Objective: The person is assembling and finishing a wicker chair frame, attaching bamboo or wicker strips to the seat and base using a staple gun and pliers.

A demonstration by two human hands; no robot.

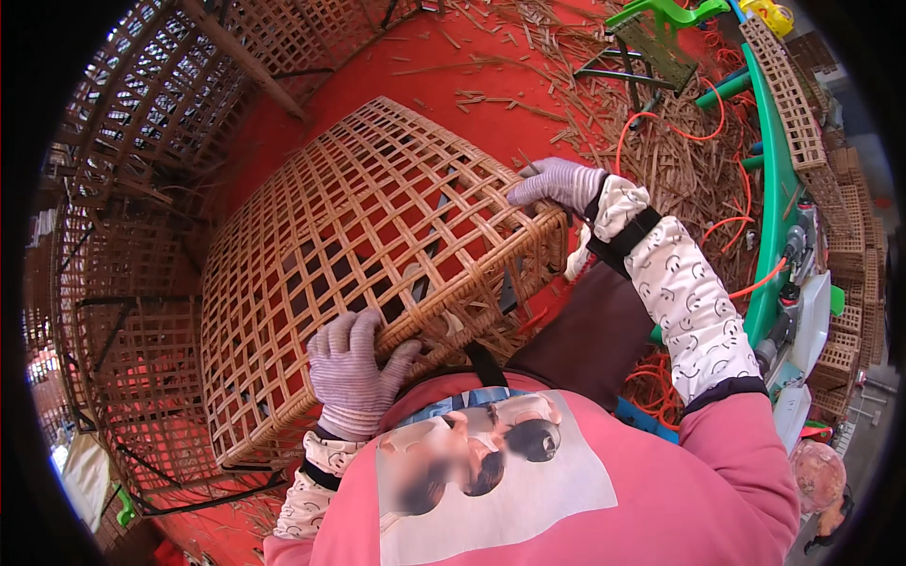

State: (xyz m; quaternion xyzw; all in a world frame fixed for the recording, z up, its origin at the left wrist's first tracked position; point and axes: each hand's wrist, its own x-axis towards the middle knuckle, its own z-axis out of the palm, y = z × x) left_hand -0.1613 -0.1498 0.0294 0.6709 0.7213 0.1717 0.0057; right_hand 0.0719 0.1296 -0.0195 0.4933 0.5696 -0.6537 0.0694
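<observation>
The near rim of the woven basket (pixel 377 236) runs behind the left hand (pixel 351 373) and the pink top (pixel 566 491), so its lower edge is hidden. The right hand (pixel 557 182) curls over the far corner, fingertips out of sight in the weave. The picture on the apron (pixel 491 462) is blurred. Stacked wicker frames (pixel 123 236) on the left fade into the dark rim. The green bench (pixel 779 189) is cut off at the right, the tools on it too small to tell.
</observation>
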